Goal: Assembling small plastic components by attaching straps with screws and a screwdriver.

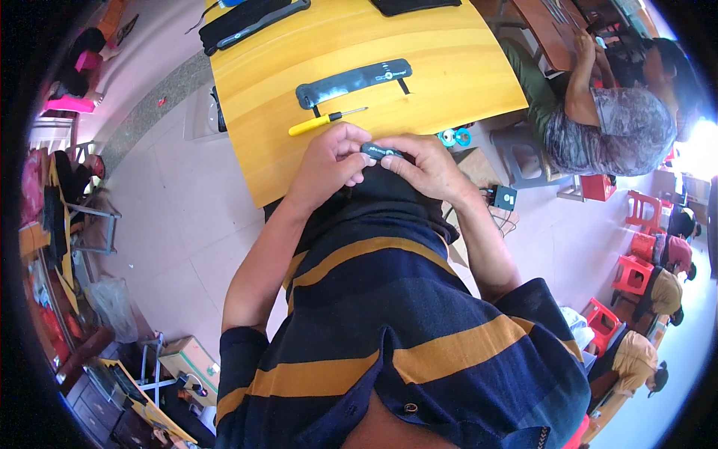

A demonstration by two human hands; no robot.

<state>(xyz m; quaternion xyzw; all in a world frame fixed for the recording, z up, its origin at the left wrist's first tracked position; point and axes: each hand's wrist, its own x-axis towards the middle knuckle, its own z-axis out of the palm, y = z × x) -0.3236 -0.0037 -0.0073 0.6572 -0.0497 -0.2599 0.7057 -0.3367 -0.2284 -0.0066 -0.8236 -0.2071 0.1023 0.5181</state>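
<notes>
Close to the table's near edge, my left hand (330, 163) and my right hand (428, 166) pinch a small dark piece (383, 150) with light print, one hand at each end. Its exact kind does not show. Just beyond my left hand lies a screwdriver (310, 125) with a yellow handle, its shaft pointing right. Past the screwdriver, a long flat black piece (351, 83) with rounded ends and a glossy face lies at a slant. Two short black straps stick out from its near side.
The yellow wooden table (449, 52) carries more dark flat articles (250, 26) at its far edge. A round turquoise object (455, 138) sits by the near right edge. At the right, another person (609, 123) sits at a brown table. A cardboard box (473, 168) and red stools (632, 275) stand about.
</notes>
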